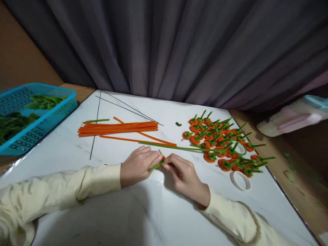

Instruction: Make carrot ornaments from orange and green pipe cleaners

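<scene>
My left hand (140, 163) and my right hand (185, 175) meet low over the middle of the table. Between their closed fingertips is a small orange and green pipe cleaner piece (158, 165), mostly covered by the fingers. A pale stick-like tip pokes up from it. Just beyond the hands lies a long green pipe cleaner (157, 145). To the upper left rests a bundle of orange pipe cleaners (118, 128). Many small orange pipe cleaner pumpkins (210, 156) with green stems cluster to the right.
A blue basket (57, 112) with green pieces stands at the left edge. Dark thin wires (97, 116) lie at the back left. A white tape roll (240, 181) sits beside the pumpkins. A pale bottle (289, 118) lies beyond the right edge. A grey curtain (164, 48) hangs behind.
</scene>
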The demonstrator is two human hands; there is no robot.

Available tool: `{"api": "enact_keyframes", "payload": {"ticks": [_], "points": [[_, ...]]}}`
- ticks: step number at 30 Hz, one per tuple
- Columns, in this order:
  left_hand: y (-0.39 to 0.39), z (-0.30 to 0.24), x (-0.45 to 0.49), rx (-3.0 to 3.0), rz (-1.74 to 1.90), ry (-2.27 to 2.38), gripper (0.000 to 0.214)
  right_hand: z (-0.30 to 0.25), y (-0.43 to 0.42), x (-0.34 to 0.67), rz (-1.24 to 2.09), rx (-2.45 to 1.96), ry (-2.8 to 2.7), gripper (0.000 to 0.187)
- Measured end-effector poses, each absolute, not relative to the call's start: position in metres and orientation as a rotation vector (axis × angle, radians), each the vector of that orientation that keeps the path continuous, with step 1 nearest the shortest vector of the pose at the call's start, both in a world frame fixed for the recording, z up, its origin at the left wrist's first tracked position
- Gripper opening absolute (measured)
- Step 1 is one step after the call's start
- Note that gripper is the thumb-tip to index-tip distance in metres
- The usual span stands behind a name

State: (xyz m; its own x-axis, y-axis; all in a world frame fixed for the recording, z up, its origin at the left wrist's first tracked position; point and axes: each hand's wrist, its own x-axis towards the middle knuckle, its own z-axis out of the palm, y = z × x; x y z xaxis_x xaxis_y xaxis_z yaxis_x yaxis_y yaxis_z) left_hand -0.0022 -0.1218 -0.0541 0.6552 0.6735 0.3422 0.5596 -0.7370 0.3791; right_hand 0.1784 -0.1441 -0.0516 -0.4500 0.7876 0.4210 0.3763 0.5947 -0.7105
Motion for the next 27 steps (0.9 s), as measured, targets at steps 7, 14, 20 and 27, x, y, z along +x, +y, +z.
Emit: {"api": "enact_keyframes", "payload": {"ticks": [7,14,20,27], "points": [[-0.123,-0.062,-0.003,2.692,0.656,0.887,0.023,-0.05,-0.143,0.179,0.794,-0.993,-2.002,0.015],[-0.122,-0.061,-0.003,2.925,0.84,0.689,0.027,-0.045,-0.14,0.177,1.284,-1.227,-1.727,0.013],[-0.122,-0.059,-0.003,2.919,0.849,0.514,0.029,-0.04,-0.142,0.174,1.43,-1.295,-1.647,0.01],[-0.118,-0.053,-0.004,2.088,0.694,1.007,0.025,-0.042,-0.137,0.177,1.37,-1.231,-1.403,0.017]]}}
